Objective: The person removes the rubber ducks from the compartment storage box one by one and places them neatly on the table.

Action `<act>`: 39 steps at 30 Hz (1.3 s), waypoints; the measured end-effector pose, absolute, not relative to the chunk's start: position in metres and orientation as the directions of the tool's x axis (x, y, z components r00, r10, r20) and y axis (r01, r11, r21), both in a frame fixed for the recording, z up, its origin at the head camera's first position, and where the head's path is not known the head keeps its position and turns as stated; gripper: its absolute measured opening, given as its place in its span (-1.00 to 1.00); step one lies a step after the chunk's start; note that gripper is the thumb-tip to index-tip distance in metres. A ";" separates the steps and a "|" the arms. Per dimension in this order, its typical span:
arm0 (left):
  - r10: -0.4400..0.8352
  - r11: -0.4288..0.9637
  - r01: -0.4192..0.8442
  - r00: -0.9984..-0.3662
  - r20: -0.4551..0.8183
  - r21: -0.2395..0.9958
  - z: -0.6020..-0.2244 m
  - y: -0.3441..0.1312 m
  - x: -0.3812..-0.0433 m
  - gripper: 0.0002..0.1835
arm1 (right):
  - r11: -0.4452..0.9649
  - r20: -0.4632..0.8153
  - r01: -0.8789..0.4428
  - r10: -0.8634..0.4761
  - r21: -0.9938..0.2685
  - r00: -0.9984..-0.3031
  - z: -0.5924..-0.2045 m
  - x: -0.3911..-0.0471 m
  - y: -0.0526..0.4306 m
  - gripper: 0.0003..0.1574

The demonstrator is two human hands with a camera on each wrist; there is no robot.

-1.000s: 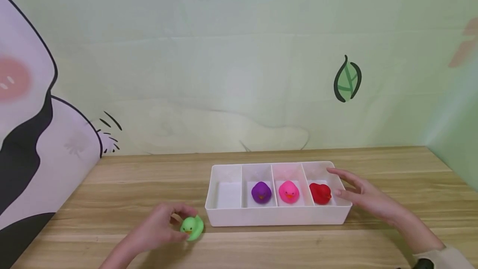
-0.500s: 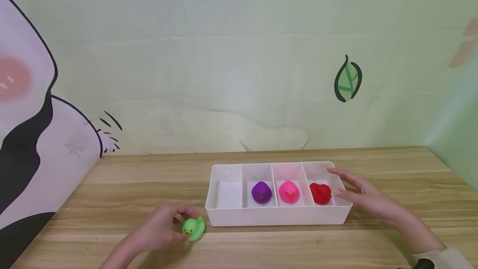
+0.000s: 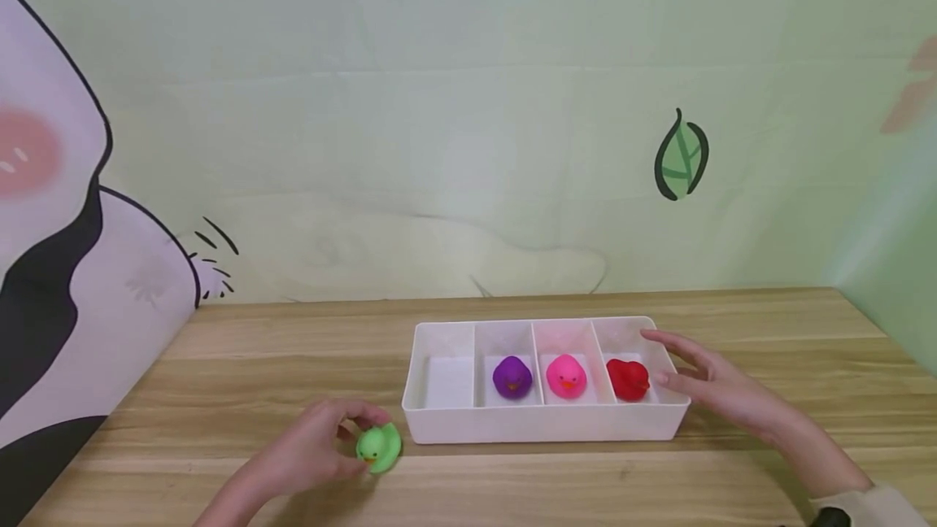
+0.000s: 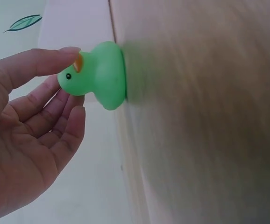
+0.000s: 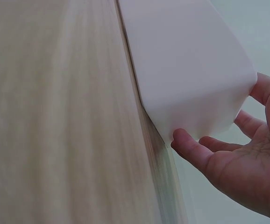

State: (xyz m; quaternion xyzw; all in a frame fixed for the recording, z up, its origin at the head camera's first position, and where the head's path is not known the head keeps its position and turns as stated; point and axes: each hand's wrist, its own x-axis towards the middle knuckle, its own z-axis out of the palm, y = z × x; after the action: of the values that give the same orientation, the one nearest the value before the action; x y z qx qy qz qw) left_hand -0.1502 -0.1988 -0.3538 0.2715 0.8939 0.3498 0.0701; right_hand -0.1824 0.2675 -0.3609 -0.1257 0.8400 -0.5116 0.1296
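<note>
Between the thumb and fingers of my left hand (image 3: 311, 444) is a green rubber duck (image 3: 385, 450), pinched at its head while its base stands on the table, left of a white divided box (image 3: 542, 424). The left wrist view has the thumb by the orange beak of the duck (image 4: 109, 74). My right hand (image 3: 725, 387) holds the right end of the box, thumb and index finger over the rim. In the right wrist view other fingertips (image 5: 184, 137) lie along the outer end wall. Purple (image 3: 512, 378), pink (image 3: 567, 376) and red (image 3: 628, 381) ducks occupy separate compartments.
The leftmost compartment (image 3: 446, 381) shows a bare floor. Wooden table (image 3: 293, 348) surface surrounds the box. Behind it hangs a pale green backdrop (image 3: 468, 145) printed with leaves, and a large cartoon figure (image 3: 139, 259) covers the left side.
The green duck and my left fingers have shifted very slightly to the right since the earliest frame. My right hand and the box have stayed in place.
</note>
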 end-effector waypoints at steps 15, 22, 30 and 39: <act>0.452 0.536 0.441 -0.870 0.196 0.720 -0.335 -0.183 -0.140 -0.61 | 0.452 -0.116 -0.050 -0.332 -0.891 -0.936 -0.361 -0.184 0.267 -0.21; 0.429 0.508 0.442 -0.874 0.228 0.739 -0.325 -0.164 -0.147 -0.62 | 0.443 -0.104 -0.059 -0.335 -0.894 -0.937 -0.361 -0.183 0.268 -0.22; 0.440 0.434 0.454 -0.861 0.257 0.778 -0.326 -0.142 -0.155 -0.61 | 0.439 -0.104 -0.060 -0.340 -0.896 -0.935 -0.361 -0.183 0.267 -0.22; 0.436 0.411 0.441 -0.864 0.252 0.798 -0.331 -0.115 -0.174 -0.61 | 0.424 -0.076 -0.083 -0.345 -0.902 -0.935 -0.362 -0.181 0.268 -0.24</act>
State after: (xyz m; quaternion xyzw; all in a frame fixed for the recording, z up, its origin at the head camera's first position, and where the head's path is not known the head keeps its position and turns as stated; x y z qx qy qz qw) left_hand -0.1736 -0.1149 -0.3311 0.2609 0.8399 0.4760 -0.0025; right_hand -0.1808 0.2677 -0.3619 -0.1282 0.8342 -0.5214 0.1259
